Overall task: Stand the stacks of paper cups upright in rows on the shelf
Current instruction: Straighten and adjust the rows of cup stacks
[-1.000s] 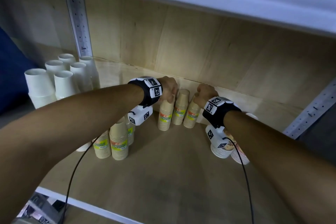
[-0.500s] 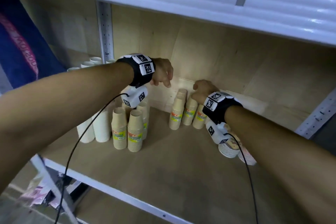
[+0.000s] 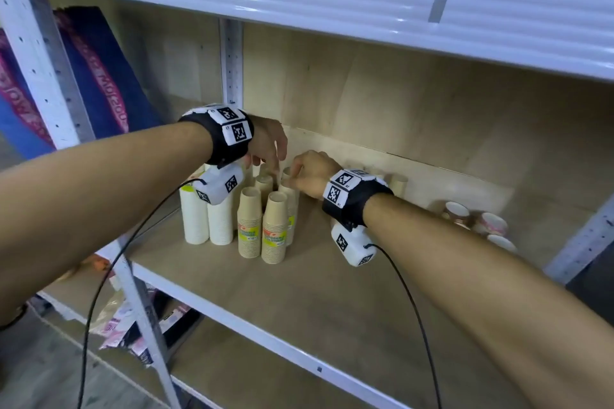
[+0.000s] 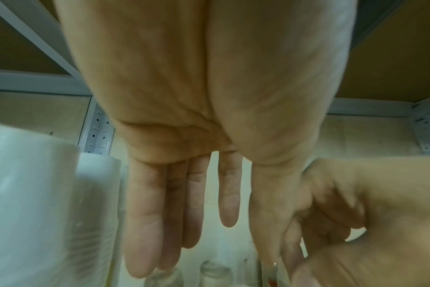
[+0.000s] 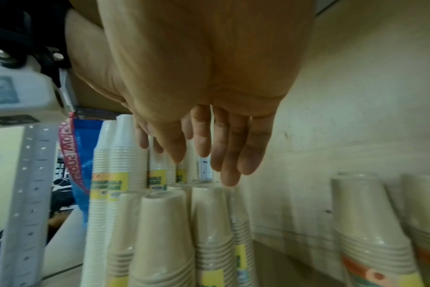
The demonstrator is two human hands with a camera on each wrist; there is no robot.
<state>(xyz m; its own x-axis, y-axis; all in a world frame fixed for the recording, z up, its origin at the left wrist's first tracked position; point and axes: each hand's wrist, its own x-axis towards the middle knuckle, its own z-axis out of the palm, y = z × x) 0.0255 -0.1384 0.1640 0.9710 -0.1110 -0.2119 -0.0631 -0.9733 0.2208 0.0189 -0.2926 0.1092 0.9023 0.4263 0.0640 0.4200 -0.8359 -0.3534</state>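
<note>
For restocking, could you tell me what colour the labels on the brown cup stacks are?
Yellow labels, clearest in the head view.

no legible text, cup labels [image 3: 275,236] blurred

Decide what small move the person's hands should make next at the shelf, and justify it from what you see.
Probably reach the right hand toward the patterned cups lying on their sides at the right of the shelf and stand one up. The brown stacks and white stacks already stand upright, and both hands hold nothing.
</note>
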